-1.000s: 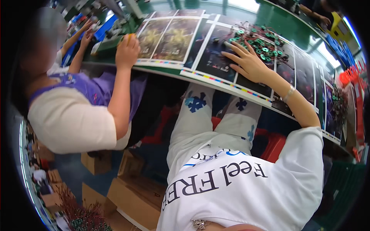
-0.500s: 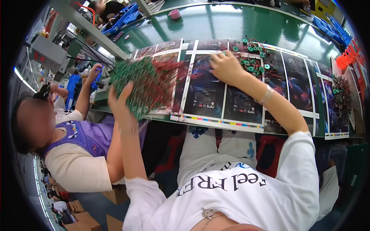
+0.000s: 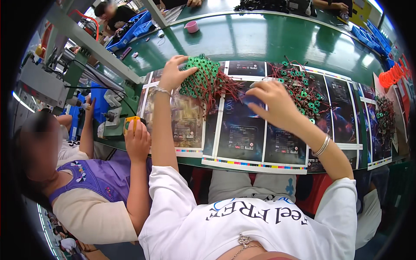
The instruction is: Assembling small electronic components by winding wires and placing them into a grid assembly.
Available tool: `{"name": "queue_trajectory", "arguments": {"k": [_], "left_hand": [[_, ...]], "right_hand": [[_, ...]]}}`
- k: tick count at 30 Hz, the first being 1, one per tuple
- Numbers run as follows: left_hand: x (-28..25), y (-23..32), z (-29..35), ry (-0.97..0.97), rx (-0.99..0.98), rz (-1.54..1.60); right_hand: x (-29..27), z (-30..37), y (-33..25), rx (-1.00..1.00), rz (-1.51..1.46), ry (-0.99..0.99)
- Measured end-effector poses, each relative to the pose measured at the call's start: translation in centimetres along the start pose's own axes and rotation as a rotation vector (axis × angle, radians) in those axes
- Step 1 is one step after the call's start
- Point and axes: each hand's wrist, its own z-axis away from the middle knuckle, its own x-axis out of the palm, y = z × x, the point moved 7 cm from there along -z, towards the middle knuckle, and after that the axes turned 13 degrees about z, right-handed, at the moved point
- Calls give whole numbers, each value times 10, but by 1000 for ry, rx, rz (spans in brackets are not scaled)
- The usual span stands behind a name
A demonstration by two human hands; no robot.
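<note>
My left hand [image 3: 175, 74] is closed on the left edge of a dense cluster of green circuit boards [image 3: 200, 76], its thumb lying over them. Red wires [image 3: 223, 89] trail from the boards to the right, over printed dark sheets. My right hand [image 3: 275, 104] reaches over the sheets with fingers apart and nothing visible in them. Just beyond it lies a loose pile of small green circuit boards with dark red wires [image 3: 305, 93]; my right hand and wrist hide part of its near side.
Printed sheets [image 3: 240, 130] cover the near side of the green table [image 3: 260, 39]. Another wired-board pile [image 3: 383, 110] lies at far right, near an orange coiled hose [image 3: 392, 77]. A pink cup [image 3: 191, 27] stands at the back. At left, a co-worker's hand [image 3: 138, 141] holds something yellow.
My left hand has moved the board cluster away from me and rightward, from the table's near left onto the sheets. My right hand has drawn back from the sheets, nearer and rightward.
</note>
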Motion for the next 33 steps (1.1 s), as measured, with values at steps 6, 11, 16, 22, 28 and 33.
{"name": "queue_trajectory", "arguments": {"k": [6,11,16,22,28,33], "left_hand": [[46,-7,18,-169,-253,-232],[53,23,30,-97,-335,-344],[50,25,38,-31,-253,-304],[38,70,42,41,-1,-508],[-7,94,43,180,-71,-227],[7,198,119,516,467,-107]], "right_hand": [[33,18,-16,-21,-103,58],[39,22,-18,-3,-193,43],[37,22,-26,-63,-190,94],[32,22,-20,-34,-265,73],[26,27,-20,5,-372,157],[27,25,-20,118,-749,153]]}}
